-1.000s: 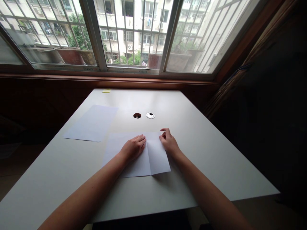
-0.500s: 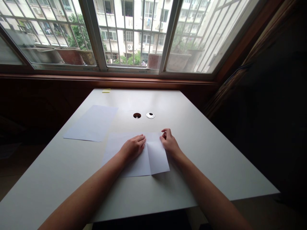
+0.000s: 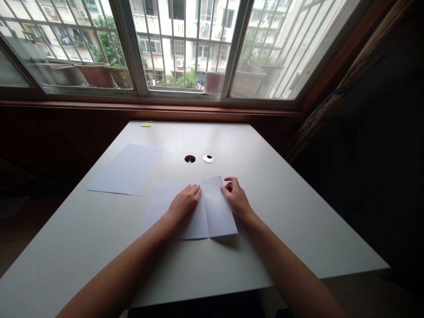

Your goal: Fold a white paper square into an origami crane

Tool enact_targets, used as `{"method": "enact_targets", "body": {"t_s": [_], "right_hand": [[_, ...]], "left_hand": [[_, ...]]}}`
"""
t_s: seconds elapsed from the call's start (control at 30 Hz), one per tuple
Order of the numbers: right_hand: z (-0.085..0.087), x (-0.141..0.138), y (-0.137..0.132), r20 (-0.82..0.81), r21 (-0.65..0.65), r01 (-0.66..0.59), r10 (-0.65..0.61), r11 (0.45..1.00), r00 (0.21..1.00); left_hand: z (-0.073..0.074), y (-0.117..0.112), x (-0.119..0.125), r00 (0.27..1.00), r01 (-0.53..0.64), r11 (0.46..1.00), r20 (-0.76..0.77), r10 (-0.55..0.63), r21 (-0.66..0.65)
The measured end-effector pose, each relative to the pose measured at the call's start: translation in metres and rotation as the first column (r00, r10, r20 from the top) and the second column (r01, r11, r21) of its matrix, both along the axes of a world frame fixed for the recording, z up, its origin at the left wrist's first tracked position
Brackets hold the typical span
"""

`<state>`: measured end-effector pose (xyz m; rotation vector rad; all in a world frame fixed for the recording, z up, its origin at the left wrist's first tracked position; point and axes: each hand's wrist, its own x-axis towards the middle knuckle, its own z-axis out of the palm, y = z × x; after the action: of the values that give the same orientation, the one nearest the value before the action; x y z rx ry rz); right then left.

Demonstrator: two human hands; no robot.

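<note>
A white sheet of paper [image 3: 217,212] lies in front of me with an upright crease. Its right flap is tilted up from the table and casts a shadow under its near edge. My left hand [image 3: 185,201] rests flat on the part left of the crease, fingers stretched out and fingertips beside the fold. At the flap's right edge, my right hand [image 3: 234,194] has its fingers curled, with the thumb against the paper; the index finger arches free above. The inner fingers are partly hidden behind the thumb.
The white table [image 3: 291,238] narrows toward the barred window [image 3: 185,48]. Another sheet or thin stack of paper [image 3: 124,170] lies at the left. Beyond my hands are a round cable hole [image 3: 190,159] and its loose cover [image 3: 208,159]. Yellow slips [image 3: 147,124] sit at the far edge.
The far end of the right flap has come up, and the whole flap now stands tilted along the crease. My left hand shifted slightly; my right hand stayed at the paper's edge.
</note>
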<state>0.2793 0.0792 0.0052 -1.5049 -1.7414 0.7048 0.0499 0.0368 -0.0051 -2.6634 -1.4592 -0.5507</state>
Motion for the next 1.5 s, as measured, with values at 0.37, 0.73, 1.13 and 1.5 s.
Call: {"method": "enact_targets", "body": {"t_s": [0.37, 0.73, 1.13, 1.5], "right_hand": [[-0.005, -0.005, 0.004, 0.087, 0.067, 0.041, -0.047, 0.997, 0.995], [-0.005, -0.005, 0.001, 0.166, 0.054, 0.016, -0.025, 0.998, 0.986], [-0.005, -0.004, 0.000, 0.150, 0.039, 0.031, -0.036, 0.999, 0.988], [-0.004, -0.001, 0.000, 0.071, 0.016, 0.007, -0.008, 1.000, 0.997]], "left_hand": [[-0.008, -0.005, 0.006, 0.996, -0.009, 1.000, 0.089, 0.007, 0.023], [-0.006, -0.006, 0.009, 0.998, -0.011, 0.999, 0.063, 0.009, 0.033], [-0.005, -0.005, 0.009, 0.998, -0.013, 1.000, 0.067, 0.011, 0.022], [-0.011, 0.004, 0.000, 0.997, 0.013, 0.998, 0.072, -0.018, 0.062]]}}
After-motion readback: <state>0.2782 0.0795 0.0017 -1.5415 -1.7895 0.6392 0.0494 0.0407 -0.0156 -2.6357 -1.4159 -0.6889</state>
